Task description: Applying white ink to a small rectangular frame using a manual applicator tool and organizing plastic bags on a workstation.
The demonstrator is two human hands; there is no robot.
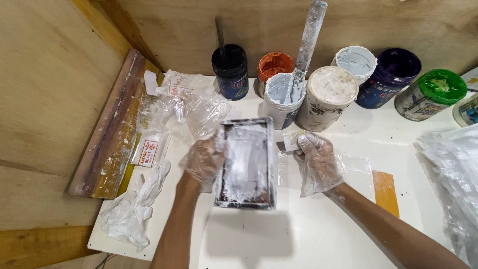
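1. White paint covers the small rectangular screen frame (245,164), which is in the centre of the frame, lifted above the white table (318,234) and throwing a shadow on it.
2. The left hand (203,162), in a thin clear plastic glove, is closed around the left edge of the screen frame.
3. The right hand (316,162), also gloved, pinches a small flat scraper (288,146) just beside the right edge of the frame.
4. Along the top of the frame stand open paint jars: a black jar (230,72), an orange jar (274,67), a white jar (283,99) with a long stirring stick (306,45), and a green jar (432,94).
5. At the lower left lies a loose plastic glove (132,206).
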